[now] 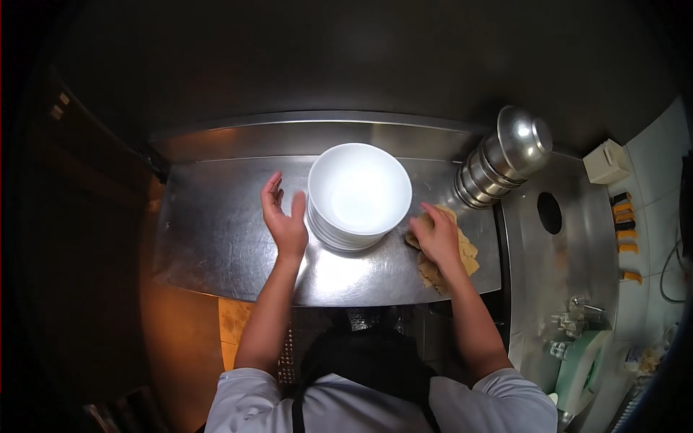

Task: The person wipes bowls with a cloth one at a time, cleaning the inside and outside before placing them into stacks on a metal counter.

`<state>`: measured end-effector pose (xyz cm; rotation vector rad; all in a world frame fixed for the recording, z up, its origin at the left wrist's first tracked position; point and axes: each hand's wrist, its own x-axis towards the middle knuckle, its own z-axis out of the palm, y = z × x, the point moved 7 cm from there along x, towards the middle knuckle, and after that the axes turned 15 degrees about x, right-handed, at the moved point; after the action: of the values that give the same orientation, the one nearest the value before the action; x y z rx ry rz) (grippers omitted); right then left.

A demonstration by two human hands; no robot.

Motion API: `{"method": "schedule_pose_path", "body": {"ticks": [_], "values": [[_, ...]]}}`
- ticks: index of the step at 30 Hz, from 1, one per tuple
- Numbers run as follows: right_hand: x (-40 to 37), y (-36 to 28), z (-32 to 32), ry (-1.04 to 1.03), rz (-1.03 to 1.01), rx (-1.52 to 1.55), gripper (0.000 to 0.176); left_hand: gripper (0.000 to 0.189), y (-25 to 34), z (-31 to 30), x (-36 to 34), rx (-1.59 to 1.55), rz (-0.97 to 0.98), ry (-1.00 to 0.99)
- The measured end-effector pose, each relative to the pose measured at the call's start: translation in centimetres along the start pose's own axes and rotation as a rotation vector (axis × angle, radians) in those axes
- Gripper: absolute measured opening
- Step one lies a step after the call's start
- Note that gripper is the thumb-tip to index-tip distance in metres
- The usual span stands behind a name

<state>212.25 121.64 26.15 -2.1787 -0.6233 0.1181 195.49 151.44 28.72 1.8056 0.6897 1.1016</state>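
Note:
A stack of white bowls [359, 189] stands on the steel counter [209, 231], in front of me. My left hand [284, 216] is raised just left of the stack, fingers apart and holding nothing. Right of the bowls, my right hand [436, 234] is over a crumpled tan cloth [468, 254], its fingers curved downward. Whether those fingers grip the cloth cannot be made out.
Stacked metal bowls [498, 162] stand at the counter's back right. Beyond is a steel surface with a dark oval hole [549, 213]. Knives with orange and black handles [625, 224] hang on the right wall, below a white box [606, 162]. Glasses [577, 316] stand lower right.

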Motion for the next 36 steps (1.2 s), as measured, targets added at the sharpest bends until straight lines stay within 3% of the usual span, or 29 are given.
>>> {"method": "schedule_pose_path", "body": {"ticks": [1,4,5,8,9,12,15,18,19,21,25,29,32,33,36], "values": [[-1.9,0.4,-0.2,-0.006,-0.087,-0.16,0.045,0.058,4.9,-0.4,-0.4,0.06,0.268,-0.038],[-6.2,2.4,-0.4,-0.063,-0.273,-0.431,0.047,0.051,15.4,2.2,-3.3,0.672,0.863,-0.562],[-6.7,3.2,-0.5,-0.1,-0.27,-0.377,0.047,0.037,15.3,3.6,-3.8,0.773,0.872,-0.614],[-6.5,6.1,-1.3,-0.127,-0.189,-0.023,0.041,0.025,12.0,6.1,-3.8,1.142,0.694,-1.11],[-5.8,7.3,-2.1,-0.116,-0.165,0.108,0.039,0.02,12.5,6.0,-3.6,1.005,0.775,-1.052],[-4.7,9.5,-4.3,-0.03,-0.073,0.441,0.034,0.023,13.2,5.9,-2.3,1.067,0.672,-1.146],[-4.9,10.1,-5.7,-0.024,-0.011,0.574,0.03,0.028,13.4,5.6,-1.5,1.002,0.58,-1.086],[-5.1,12.7,-5.3,0.077,0.2,0.936,0.026,0.029,12.2,4.5,-0.7,0.504,0.15,-0.986],[-5.1,13.0,-5.9,0.138,0.203,1.028,0.025,0.032,12.2,4.5,-0.7,0.208,0.02,-0.986],[-5.0,13.5,-7.3,0.252,0.21,1.209,0.026,0.034,12.6,4.3,-0.2,-0.077,-0.053,-0.797],[-4.0,11.6,-10.1,0.33,0.013,1.342,0.024,0.044,11.3,4.1,1.0,-0.488,-0.216,-0.471],[-2.4,7.6,-12.9,0.168,-0.122,0.808,0.028,0.052,10.0,4.5,1.2,-0.774,-0.358,-0.266],[-2.1,7.2,-14.1,0.302,-0.036,1.33,0.026,0.053,10.2,4.9,1.0,-0.938,-0.4,-0.208],[-1.8,6.9,-14.4,0.313,-0.085,1.304,0.027,0.052,10.5,5.0,0.9,-0.98,-0.408,-0.194],[-0.5,9.1,-11.4,0.062,0.016,0.997,0.03,0.052,11.8,5.1,0.0,-1.09,-0.453,-0.129]]}}
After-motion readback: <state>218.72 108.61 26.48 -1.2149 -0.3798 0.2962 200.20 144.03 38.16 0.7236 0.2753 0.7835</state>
